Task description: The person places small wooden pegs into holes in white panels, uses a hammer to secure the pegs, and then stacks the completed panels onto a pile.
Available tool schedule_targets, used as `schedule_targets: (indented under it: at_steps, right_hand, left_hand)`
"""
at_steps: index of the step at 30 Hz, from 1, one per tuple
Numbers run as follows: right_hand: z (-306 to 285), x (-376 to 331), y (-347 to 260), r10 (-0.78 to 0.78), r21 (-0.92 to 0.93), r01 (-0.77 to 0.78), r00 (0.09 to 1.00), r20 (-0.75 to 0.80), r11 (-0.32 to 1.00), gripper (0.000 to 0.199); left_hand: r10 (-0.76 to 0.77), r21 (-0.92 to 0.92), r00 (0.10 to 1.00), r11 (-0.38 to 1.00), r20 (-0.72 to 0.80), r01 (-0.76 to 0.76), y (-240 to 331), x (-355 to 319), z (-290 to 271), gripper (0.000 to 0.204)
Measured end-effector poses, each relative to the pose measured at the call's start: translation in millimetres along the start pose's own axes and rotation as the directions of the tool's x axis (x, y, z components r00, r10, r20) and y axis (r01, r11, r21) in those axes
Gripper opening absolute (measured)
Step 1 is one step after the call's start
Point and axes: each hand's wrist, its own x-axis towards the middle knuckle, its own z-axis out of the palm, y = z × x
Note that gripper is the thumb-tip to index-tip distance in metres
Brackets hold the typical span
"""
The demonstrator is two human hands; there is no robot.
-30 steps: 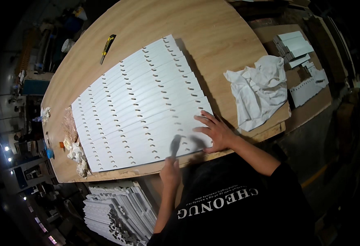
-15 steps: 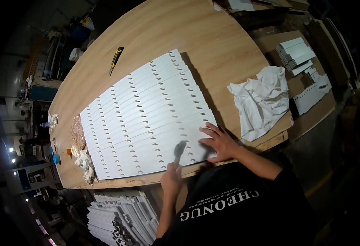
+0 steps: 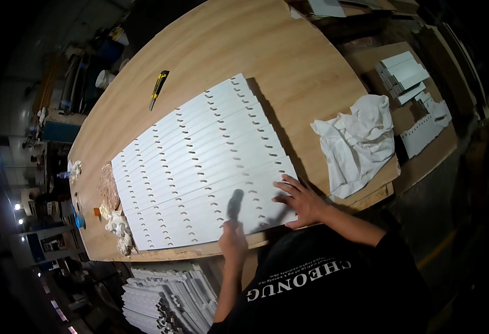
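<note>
Several long white slotted strips (image 3: pixel 200 167) lie side by side in a row on a big wooden table (image 3: pixel 239 50). My right hand (image 3: pixel 298 201) rests flat, fingers spread, on the near right ends of the strips. My left hand (image 3: pixel 232 240) grips a small dark tool (image 3: pixel 234 204) that stands over the nearest strips; the tool is blurred, so its kind is unclear.
A crumpled white cloth (image 3: pixel 358 142) lies at the table's right edge. A yellow-black utility knife (image 3: pixel 159 88) lies beyond the strips. White rag scraps (image 3: pixel 119 229) sit at the strips' left end. More white strips are stacked below the table (image 3: pixel 166 300) and on a side board (image 3: pixel 409 72).
My view has shifted, so the table sits differently in frame. My right hand stays pressed on the strips' ends, and my left hand keeps the dark tool over the near strips.
</note>
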Motion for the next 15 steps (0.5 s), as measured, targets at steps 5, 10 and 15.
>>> schedule_targets:
  at_steps: [5, 10, 15]
  right_hand:
    - [-1, -2, -2, -0.011, -0.055, 0.011, 1.0, -0.01, 0.998, 0.066]
    - [1, 1, 0, -0.005, -0.008, 0.005, 1.0, -0.004, 1.0, 0.069]
    - [1, 2, 1, -0.002, -0.032, 0.002, 1.0, 0.018, 0.999, 0.069]
  left_hand:
    - [-0.192, 0.177, 0.95, 0.973, 0.245, 0.151, 15, 17, -3, 0.016]
    - [-0.025, -0.077, 1.0, 0.997, 0.0, 0.025, 17, 6, -5, 0.017]
    - [-0.224, 0.237, 0.946, 0.957, 0.233, 0.168, 14, 23, -1, 0.017]
